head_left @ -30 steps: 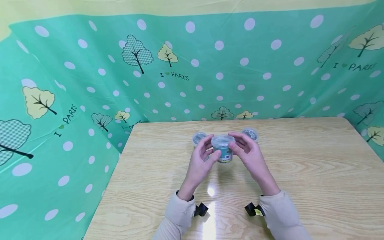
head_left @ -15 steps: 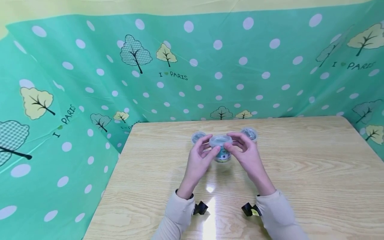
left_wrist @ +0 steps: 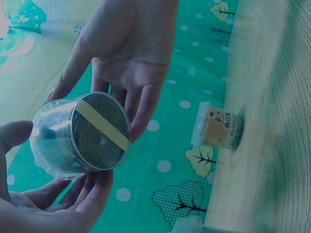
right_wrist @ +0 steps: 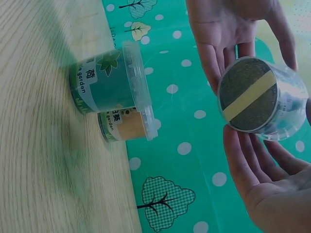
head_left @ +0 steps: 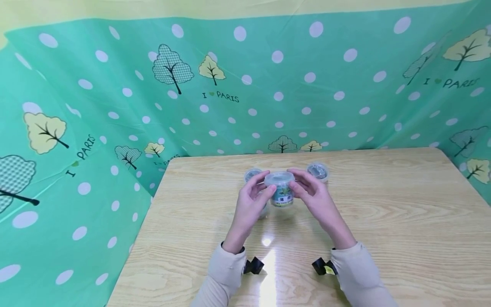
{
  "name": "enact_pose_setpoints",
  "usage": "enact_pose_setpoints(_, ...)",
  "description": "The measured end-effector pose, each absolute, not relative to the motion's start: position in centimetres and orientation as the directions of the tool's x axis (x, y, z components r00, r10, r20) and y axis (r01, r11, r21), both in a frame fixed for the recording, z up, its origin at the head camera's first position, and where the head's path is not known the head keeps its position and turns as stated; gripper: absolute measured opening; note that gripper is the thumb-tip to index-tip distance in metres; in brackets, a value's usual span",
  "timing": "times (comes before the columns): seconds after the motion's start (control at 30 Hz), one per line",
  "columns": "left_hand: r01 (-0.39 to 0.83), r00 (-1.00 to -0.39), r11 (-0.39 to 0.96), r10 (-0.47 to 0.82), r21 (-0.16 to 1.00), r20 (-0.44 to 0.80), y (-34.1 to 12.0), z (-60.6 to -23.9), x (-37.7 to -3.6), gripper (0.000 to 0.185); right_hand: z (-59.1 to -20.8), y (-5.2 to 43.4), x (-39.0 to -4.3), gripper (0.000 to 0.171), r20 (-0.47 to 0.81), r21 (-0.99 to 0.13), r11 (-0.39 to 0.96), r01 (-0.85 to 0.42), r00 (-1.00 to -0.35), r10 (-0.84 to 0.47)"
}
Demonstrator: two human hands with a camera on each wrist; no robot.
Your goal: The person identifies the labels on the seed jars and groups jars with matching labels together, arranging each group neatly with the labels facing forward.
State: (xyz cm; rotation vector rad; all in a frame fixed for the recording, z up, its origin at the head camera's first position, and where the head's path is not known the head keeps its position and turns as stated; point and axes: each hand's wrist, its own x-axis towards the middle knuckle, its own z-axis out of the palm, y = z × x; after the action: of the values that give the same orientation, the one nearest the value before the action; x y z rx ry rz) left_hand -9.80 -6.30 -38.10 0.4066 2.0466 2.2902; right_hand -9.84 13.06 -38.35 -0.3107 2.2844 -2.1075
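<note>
Tub [head_left: 281, 190] sits slightly higher than before, off the table [head_left: 383, 221]; left hand [head_left: 249, 204] and right hand [head_left: 316, 200] pinch it; contents dark green.

Tubs: three clear plastic lidded tubs counted, possibly a fourth. One tub [head_left: 281, 192] held up off the table [head_left: 383, 221] between both hands. One tub [head_left: 253, 175] standing behind on the left, one tub [head_left: 318, 171] behind on the right. A pale shape under the left hand [head_left: 249, 207] may be another; too hidden to say.

Hands: two, left and right hand [head_left: 316, 200].

Tables: one.

Black wrist mounts [head_left: 253, 265]: two.
</note>
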Motion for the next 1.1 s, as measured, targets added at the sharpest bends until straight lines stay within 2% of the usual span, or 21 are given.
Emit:
enact_pose_setpoints(0.2, 0.136, -0.958, -0.122, 0.239, 0.983, 0.162, -6.1, -38.3, -10.0, 0.052, -38.6, 13.3, -10.0, 0.046, 0.124, -0.989, 0.061, -0.135, -0.98, -0.154)
enact_pose_setpoints(0.57, 0.109, -0.973, -0.038, 0.202, 0.993, 0.114, -6.1, -39.0, -10.2, 0.048, -39.8, 13.6, -10.3, 0.049, 0.139, -0.988, 0.043, -0.146, -0.982, -0.126)
enact_pose_setpoints(1.1, 0.116, -0.967, -0.048, 0.223, 0.992, 0.124, -6.0, -39.9, -10.1, 0.051, -40.3, 13.9, -10.4, 0.057, 0.125, -0.988, 0.07, -0.135, -0.983, -0.133)
